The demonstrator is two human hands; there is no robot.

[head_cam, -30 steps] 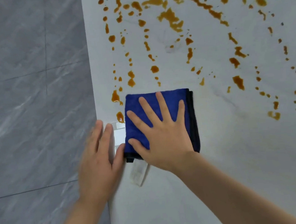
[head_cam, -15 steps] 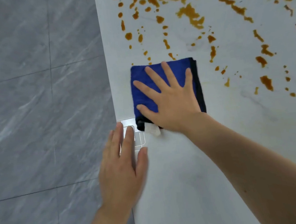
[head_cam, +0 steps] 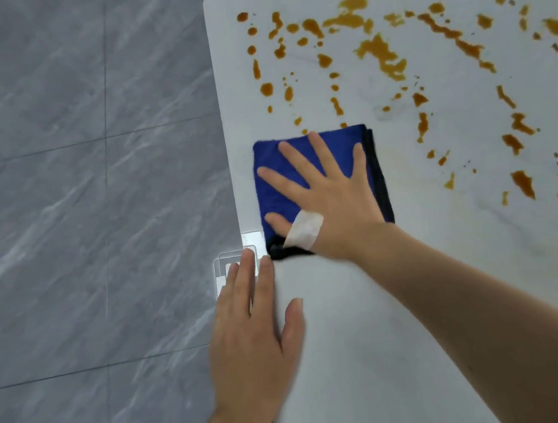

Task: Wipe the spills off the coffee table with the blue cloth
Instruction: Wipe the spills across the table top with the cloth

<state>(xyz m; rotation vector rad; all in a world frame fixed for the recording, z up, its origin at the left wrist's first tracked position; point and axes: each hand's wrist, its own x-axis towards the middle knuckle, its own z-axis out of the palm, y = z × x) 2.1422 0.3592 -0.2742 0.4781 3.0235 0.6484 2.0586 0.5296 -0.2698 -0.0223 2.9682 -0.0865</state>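
A folded blue cloth (head_cam: 274, 191) with a dark edge lies near the left edge of the white coffee table (head_cam: 368, 339). My right hand (head_cam: 327, 193) presses flat on the cloth with fingers spread; the cloth's white tag lies over the thumb side of that hand. My left hand (head_cam: 251, 330) rests flat on the table's left edge, just below the cloth, fingers straight. Several orange-brown spill spots (head_cam: 378, 55) cover the table beyond and to the right of the cloth.
Grey marble-look floor tiles (head_cam: 65, 197) fill the left side. The table's far left corner (head_cam: 208, 3) is rounded. A bright reflection (head_cam: 251, 239) sits on the table edge beside the cloth.
My right hand slid the cloth away from me over the spots near the table's left edge. The white tag now lies over my right hand. My left hand moved onto the table edge.
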